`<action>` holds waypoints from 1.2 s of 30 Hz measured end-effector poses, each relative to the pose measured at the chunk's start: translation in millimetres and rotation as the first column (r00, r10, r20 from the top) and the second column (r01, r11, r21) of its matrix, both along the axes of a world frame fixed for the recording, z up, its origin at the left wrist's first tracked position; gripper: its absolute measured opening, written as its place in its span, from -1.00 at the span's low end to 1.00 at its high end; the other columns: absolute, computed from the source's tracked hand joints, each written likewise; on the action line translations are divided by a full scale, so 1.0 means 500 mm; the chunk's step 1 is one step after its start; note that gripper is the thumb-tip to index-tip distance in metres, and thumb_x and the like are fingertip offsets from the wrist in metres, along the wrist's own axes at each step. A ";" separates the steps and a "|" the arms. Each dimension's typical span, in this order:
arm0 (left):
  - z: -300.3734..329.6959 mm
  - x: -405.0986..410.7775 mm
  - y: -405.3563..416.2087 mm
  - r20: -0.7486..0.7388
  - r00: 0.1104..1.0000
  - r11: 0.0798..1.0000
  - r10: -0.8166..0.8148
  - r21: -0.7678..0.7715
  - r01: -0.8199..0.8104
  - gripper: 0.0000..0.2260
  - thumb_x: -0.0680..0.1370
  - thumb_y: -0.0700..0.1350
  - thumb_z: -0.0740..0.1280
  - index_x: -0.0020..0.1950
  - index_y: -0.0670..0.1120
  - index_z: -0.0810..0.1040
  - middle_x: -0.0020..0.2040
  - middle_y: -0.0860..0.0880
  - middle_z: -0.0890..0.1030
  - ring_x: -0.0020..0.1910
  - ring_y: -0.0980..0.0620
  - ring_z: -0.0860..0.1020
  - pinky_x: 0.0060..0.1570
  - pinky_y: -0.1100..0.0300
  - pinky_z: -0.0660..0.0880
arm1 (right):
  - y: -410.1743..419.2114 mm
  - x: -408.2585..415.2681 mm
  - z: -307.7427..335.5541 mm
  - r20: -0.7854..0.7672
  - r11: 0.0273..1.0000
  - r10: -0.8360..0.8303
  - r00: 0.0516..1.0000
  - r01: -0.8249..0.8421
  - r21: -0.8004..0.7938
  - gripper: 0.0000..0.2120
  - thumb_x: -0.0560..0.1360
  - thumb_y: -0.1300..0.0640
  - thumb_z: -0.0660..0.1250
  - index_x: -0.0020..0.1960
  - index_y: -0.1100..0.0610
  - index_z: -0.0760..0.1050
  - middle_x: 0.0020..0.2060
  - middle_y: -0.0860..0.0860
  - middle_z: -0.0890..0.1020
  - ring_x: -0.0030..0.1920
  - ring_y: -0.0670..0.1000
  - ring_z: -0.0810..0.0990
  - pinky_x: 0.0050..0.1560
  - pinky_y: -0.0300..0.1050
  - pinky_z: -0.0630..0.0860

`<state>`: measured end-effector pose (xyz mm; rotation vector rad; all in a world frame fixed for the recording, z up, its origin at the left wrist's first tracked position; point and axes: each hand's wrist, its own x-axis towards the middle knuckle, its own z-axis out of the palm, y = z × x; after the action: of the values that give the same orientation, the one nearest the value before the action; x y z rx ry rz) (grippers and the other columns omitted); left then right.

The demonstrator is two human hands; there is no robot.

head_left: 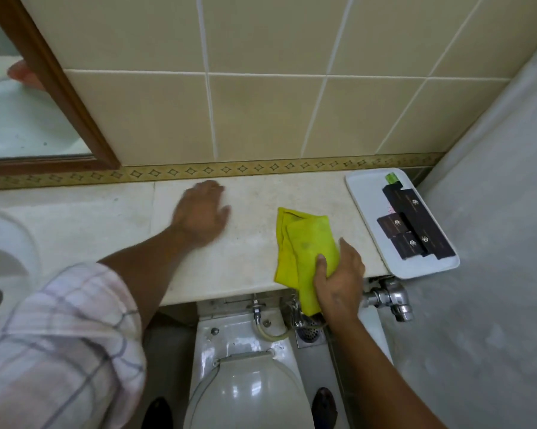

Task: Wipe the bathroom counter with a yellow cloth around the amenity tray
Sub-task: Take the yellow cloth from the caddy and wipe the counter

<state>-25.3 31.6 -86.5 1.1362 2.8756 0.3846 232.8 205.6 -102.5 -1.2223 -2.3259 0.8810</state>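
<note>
Right hand: the right hand (338,274) is clamped on the near end of the folded yellow cloth (304,249), thumb on top, fingers beneath and out of sight; judged a grip for pushing the cloth across the surface.
Left hand: the left hand (202,212) is spread, fingers apart, palm down on the pale stone bathroom counter (106,218), holding nothing; judged a brace while leaning over. Its outline is blurred.
Cloth: flat on the counter at 9 o'clock of the tray, apart from it; its near corner hangs over the front edge.
Tray: the white rectangular amenity tray (363,199) sits at the counter's right end, its near corner overhanging; it holds dark boxes (406,224) and a green-capped item (392,178).
Progress: judged underway; the strip beside the tray looks unwiped.
Hidden: box lettering is unreadable; the white basin (1,243) at 9 o'clock is cut off; the counter's underside is out of sight.
</note>
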 end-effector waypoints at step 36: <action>0.131 -0.190 -0.135 -0.005 0.975 0.885 0.222 -0.419 -0.204 -0.73 0.42 -0.23 0.31 0.11 -0.15 0.56 0.14 -0.19 0.60 0.14 -0.21 0.58 0.06 -0.01 0.55 | -0.327 -0.362 0.078 -0.052 0.501 0.174 0.983 -0.134 -0.855 -0.62 0.40 0.19 0.50 0.18 0.18 0.52 0.08 0.18 0.60 -0.10 0.10 0.63 -0.07 0.01 0.66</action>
<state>-120.4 -35.9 -21.0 0.7321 2.8485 -0.2012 51.8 41.8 -63.6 -1.3384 -2.0232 2.2935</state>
